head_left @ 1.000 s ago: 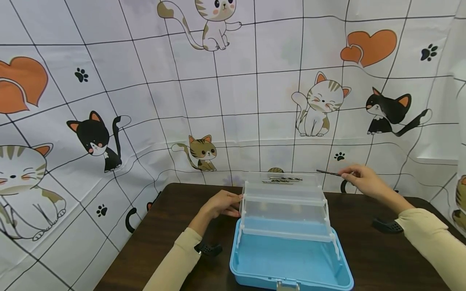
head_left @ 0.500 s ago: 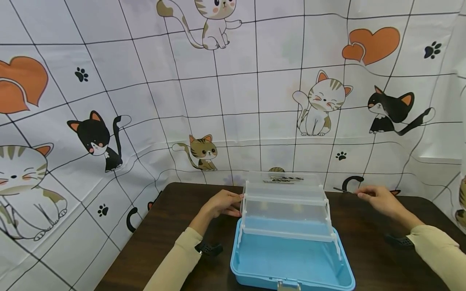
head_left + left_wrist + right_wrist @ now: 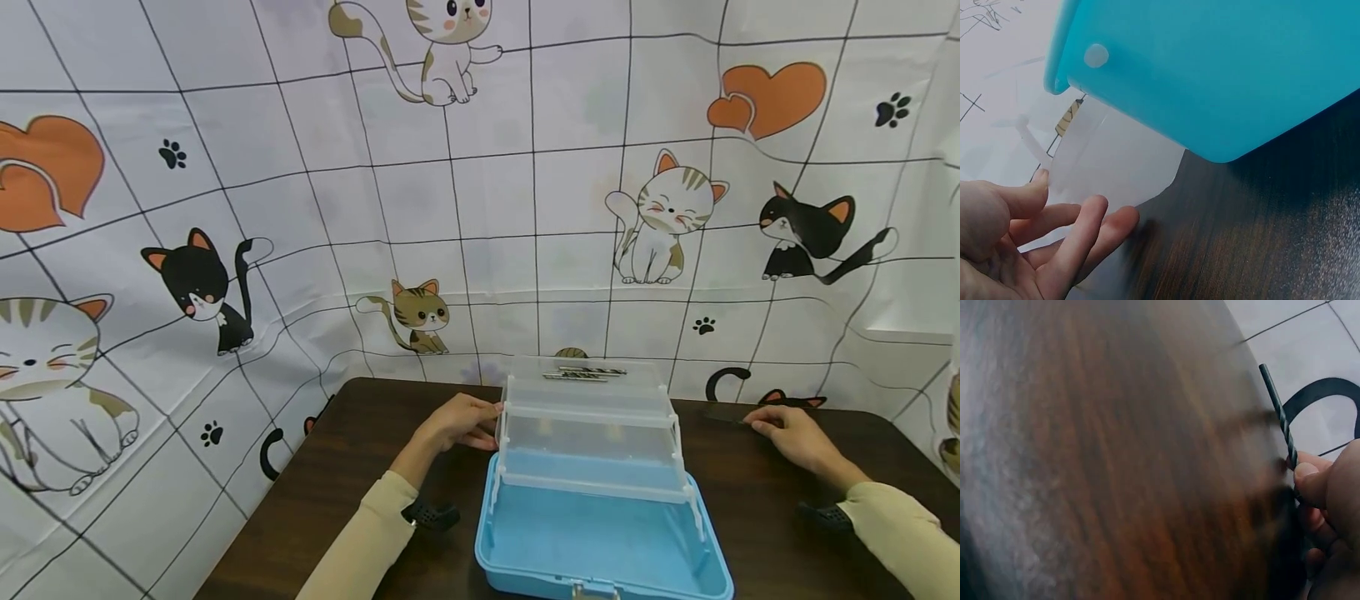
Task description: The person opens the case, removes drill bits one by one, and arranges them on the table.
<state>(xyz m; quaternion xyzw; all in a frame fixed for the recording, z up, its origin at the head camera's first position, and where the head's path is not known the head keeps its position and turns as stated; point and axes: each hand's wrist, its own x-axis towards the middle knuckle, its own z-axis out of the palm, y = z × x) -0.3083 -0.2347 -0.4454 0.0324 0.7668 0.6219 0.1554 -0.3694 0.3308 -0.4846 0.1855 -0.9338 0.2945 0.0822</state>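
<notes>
Right hand [image 3: 798, 435] pinches a slender dark metal drill bit [image 3: 1282, 419]; left hand [image 3: 459, 421], fingers apart, is at a clear plastic tiered tray [image 3: 588, 429].

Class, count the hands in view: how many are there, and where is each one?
2. The left hand is left of the box, by its clear upper part; the right hand is right of it, pinching a drill bit. Neither is hidden.

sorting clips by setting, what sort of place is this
Perhaps an indoor tabletop work corner; home or studio, I can't tell. A dark table stands before a cat-print covering and bears an open blue box with drill bits on its clear top tier.
</notes>
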